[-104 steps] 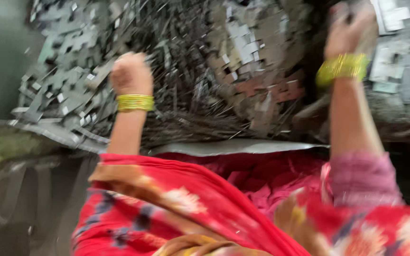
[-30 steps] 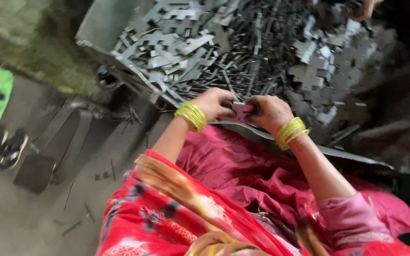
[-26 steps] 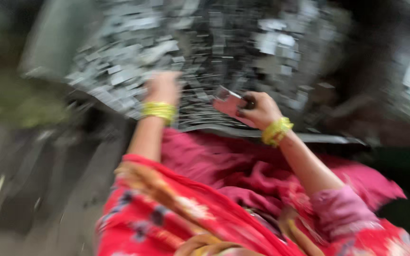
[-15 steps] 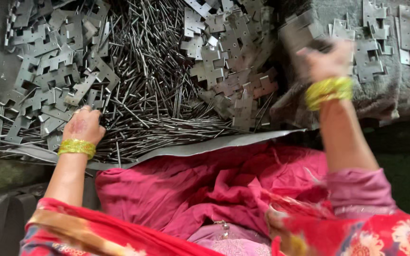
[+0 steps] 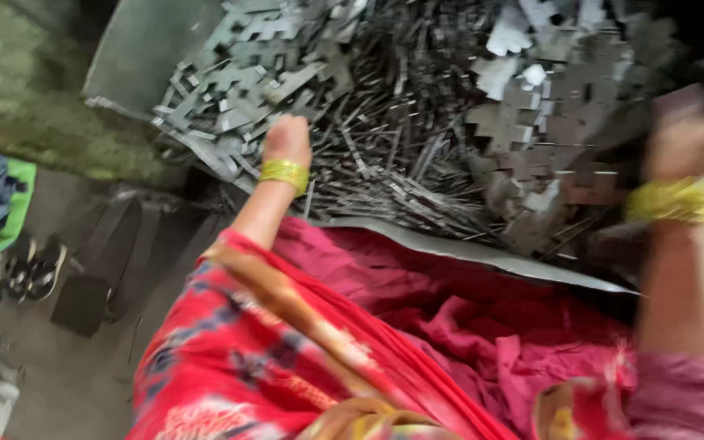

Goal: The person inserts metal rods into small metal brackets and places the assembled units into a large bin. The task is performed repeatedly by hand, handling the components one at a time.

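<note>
Metal sheet (image 5: 466, 253): scrap pile (image 5: 417, 122) under left hand (image 5: 287, 140) fingers.

I am sitting in a metal workshop: a heap of stamped cross-shaped pieces and thin strips (image 5: 417, 122) is filling the upper frame on a metal sheet (image 5: 482, 253), with a bare concrete floor (image 5: 83, 367) lower left.

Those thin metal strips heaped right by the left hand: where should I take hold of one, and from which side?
Probably at a free end, from above. The thin strips lie flat and crisscrossed beside the left hand, their middles pinned under neighbours, so a loose tip at the heap's near edge, by the grey sheet, should lift most easily. Edges may be sharp.
</note>
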